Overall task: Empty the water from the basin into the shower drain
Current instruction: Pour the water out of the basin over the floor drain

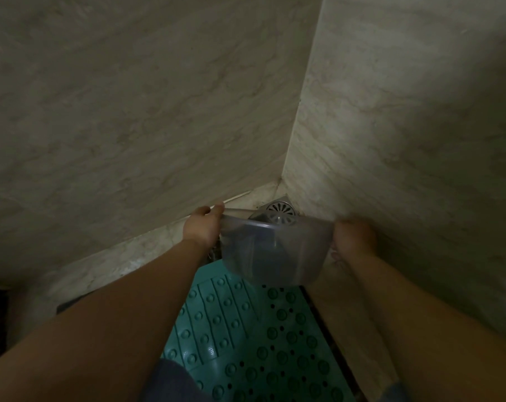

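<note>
Dim and murky all round, corners sinking into shadow. The right hand (352,237) smears with motion blur, the left hand (203,227) stays sharper. Wide-angle bend skews the walls (135,105); faint glint on the drain (281,211).

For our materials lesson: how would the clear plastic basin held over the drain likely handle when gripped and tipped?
The basin looks thin and translucent, so probably light and slightly flexible. Both the left hand and the right hand grip its rim, suggesting wet plastic could slip. Tilted towards the drain, any remaining water would shift its weight.

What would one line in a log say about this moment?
step: pouring | basin: tipped toward drain in corner | left hand: grips rim | right hand: grips rim, blurred | water: not discernible
</note>
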`<state>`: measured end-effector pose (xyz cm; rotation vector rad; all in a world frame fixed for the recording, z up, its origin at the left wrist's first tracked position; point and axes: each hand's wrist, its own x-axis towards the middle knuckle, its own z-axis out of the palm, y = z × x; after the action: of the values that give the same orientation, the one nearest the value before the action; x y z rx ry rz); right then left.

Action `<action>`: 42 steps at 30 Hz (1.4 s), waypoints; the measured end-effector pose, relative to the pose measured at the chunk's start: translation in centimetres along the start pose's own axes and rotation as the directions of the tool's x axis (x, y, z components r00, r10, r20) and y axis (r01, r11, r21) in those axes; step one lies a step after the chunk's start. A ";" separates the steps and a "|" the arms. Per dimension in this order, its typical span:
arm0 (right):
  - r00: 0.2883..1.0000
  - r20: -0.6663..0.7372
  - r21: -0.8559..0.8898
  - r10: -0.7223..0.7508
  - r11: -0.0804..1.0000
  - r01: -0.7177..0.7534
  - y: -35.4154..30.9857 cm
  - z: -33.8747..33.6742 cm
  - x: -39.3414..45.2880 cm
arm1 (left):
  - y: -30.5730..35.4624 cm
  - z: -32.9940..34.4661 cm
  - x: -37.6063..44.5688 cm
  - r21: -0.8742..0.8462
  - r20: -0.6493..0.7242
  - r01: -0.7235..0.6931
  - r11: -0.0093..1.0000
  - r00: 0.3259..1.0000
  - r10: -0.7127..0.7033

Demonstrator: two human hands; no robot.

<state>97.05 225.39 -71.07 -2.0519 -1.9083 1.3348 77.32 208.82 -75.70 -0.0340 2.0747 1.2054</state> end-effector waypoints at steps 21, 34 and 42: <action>0.994 0.064 0.047 -0.087 0.995 0.084 0.9 0.2 0.3 | -0.5 0.3 0.4 -0.003 0.060 -0.027 1.000 0.998 0.027; 0.961 0.253 0.220 -0.113 0.974 0.057 1.5 0.6 1.1 | -0.8 1.0 0.0 0.075 0.117 -0.034 0.997 0.993 0.025; 0.928 0.332 0.381 -0.169 0.924 0.032 2.1 0.7 1.3 | -0.7 1.1 -0.5 0.062 0.157 -0.025 0.998 0.987 0.015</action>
<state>98.16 225.61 -73.42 -1.5902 -1.6702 1.9747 78.56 209.08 -76.22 0.1085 1.9784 1.1159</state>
